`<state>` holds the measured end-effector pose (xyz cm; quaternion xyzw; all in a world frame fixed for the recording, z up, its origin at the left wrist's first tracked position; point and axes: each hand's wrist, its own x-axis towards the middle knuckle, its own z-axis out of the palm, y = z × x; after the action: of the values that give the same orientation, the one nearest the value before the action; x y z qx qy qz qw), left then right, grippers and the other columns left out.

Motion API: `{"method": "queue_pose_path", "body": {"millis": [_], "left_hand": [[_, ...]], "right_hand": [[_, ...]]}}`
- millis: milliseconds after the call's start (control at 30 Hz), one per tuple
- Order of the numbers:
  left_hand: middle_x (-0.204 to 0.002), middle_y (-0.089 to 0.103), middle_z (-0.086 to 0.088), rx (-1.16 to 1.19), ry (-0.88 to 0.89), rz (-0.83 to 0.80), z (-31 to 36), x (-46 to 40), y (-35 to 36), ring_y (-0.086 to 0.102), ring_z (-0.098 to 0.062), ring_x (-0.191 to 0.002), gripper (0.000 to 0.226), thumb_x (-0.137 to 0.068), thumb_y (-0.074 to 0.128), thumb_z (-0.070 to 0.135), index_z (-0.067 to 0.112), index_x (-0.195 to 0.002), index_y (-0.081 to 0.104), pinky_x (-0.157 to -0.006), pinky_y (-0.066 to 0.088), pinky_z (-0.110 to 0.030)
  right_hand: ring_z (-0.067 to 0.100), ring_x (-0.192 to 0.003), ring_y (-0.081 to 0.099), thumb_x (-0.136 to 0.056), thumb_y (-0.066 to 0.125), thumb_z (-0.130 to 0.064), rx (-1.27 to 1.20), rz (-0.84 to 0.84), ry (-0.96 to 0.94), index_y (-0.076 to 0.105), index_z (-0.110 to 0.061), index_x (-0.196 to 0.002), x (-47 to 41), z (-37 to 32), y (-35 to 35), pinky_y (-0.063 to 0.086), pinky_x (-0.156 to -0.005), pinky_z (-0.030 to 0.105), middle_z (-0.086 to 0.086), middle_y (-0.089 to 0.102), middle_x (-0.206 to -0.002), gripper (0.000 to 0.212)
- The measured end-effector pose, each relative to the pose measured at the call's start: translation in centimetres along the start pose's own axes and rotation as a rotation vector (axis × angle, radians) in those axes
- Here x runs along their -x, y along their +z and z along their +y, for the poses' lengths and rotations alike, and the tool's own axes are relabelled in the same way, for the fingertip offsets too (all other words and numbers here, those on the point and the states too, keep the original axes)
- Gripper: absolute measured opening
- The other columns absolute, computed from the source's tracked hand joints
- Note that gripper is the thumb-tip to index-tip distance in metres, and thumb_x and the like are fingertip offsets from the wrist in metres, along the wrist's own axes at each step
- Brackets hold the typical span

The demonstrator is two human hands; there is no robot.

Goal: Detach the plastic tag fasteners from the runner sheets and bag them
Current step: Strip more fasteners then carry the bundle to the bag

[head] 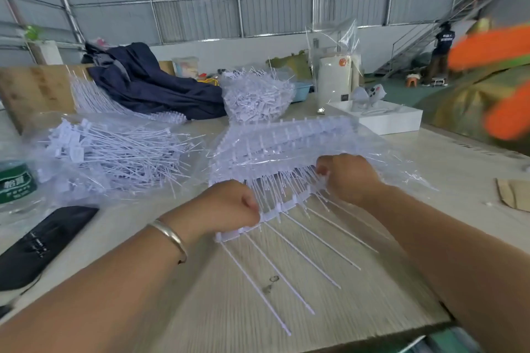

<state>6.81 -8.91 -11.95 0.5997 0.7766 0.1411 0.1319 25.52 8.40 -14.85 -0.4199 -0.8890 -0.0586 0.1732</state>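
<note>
A white runner sheet (275,210) with long thin fastener tails fanning toward me lies at the table's middle. My left hand (229,206) is closed on its left end. My right hand (348,178) is closed on a bunch of fasteners at its right end. Behind the hands a stack of runner sheets (286,140) rests on clear plastic. On the left, loose detached fasteners fill a clear bag (114,152). A second bag of fasteners (258,94) stands further back.
A dark phone case (40,241) and a green-labelled bottle (17,183) lie at left. Navy cloth (149,80), a white box (381,119) and a white appliance (335,77) sit at the back. Cardboard (513,193) lies right. A person (440,51) stands far off.
</note>
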Motion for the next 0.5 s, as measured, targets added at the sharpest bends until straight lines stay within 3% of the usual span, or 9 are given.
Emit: {"method": "queue_pose_path", "body": {"millis": [67, 100, 167, 233, 367, 500], "left_hand": [[-0.094, 0.066, 0.011, -0.075, 0.055, 0.212, 1.1, -0.9, 0.4, 0.063, -0.012, -0.094, 0.017, -0.079, 0.063, 0.033, 0.026, -0.09, 0.072, -0.076, 0.052, -0.029], [-0.102, 0.062, 0.015, -0.126, 0.123, 0.257, 1.4, -1.5, 0.7, 0.058, -0.01, -0.103, 0.019, -0.082, 0.063, 0.037, 0.032, -0.099, 0.07, -0.082, 0.047, -0.027], [-0.134, 0.049, 0.015, -0.183, 0.26, 0.169, 1.6, -3.2, 1.6, 0.038, -0.009, -0.131, 0.038, -0.091, 0.058, 0.042, 0.036, -0.129, 0.058, -0.103, 0.035, -0.029], [-0.156, 0.027, 0.015, -0.244, 0.306, 0.028, 1.5, -4.6, 2.5, 0.017, -0.009, -0.146, 0.049, -0.098, 0.046, 0.049, 0.039, -0.145, 0.039, -0.118, 0.02, -0.035], [-0.162, 0.008, 0.013, -0.296, 0.253, -0.101, 0.7, -6.8, 4.3, 0.005, -0.011, -0.149, 0.055, -0.1, 0.026, 0.056, 0.037, -0.152, 0.023, -0.121, 0.008, -0.036], [-0.161, 0.017, 0.006, -0.227, 0.248, -0.117, 0.7, -7.8, 5.1, 0.01, -0.018, -0.149, 0.049, -0.104, 0.017, 0.05, 0.036, -0.149, 0.032, -0.119, 0.003, -0.031]], "right_hand": [[0.024, -0.111, 0.055, -0.089, 0.05, -0.02, -0.003, -0.076, 0.031, 0.062, -0.026, -0.115, 0.8, 0.8, 0.6, 0.038, -0.088, 0.034, 0.002, 0.062, -0.117, 0.029], [0.023, -0.116, 0.053, -0.09, 0.049, -0.021, -0.027, -0.101, 0.034, 0.062, -0.026, -0.116, 0.9, 1.0, 0.9, 0.039, -0.092, 0.037, -0.001, 0.06, -0.122, 0.03], [0.023, -0.122, 0.048, -0.087, 0.048, -0.021, -0.052, -0.123, 0.02, 0.062, -0.027, -0.115, 0.7, 0.8, 1.0, 0.036, -0.098, 0.043, -0.004, 0.058, -0.124, 0.032], [0.021, -0.124, 0.044, -0.084, 0.049, -0.017, -0.052, -0.149, 0.022, 0.062, -0.03, -0.113, 0.4, 0.3, 0.9, 0.024, -0.108, 0.052, -0.006, 0.058, -0.118, 0.035], [0.013, -0.117, 0.041, -0.076, 0.057, -0.02, -0.105, -0.106, 0.038, 0.067, -0.037, -0.096, 0.1, 0.6, 0.4, 0.002, -0.113, 0.056, -0.012, 0.057, -0.09, 0.028], [0.013, -0.106, 0.044, -0.069, 0.05, -0.027, -0.128, -0.094, 0.034, 0.069, -0.026, -0.081, 0.2, 0.6, -0.2, 0.015, -0.104, 0.044, -0.01, 0.065, -0.088, 0.022]]}}
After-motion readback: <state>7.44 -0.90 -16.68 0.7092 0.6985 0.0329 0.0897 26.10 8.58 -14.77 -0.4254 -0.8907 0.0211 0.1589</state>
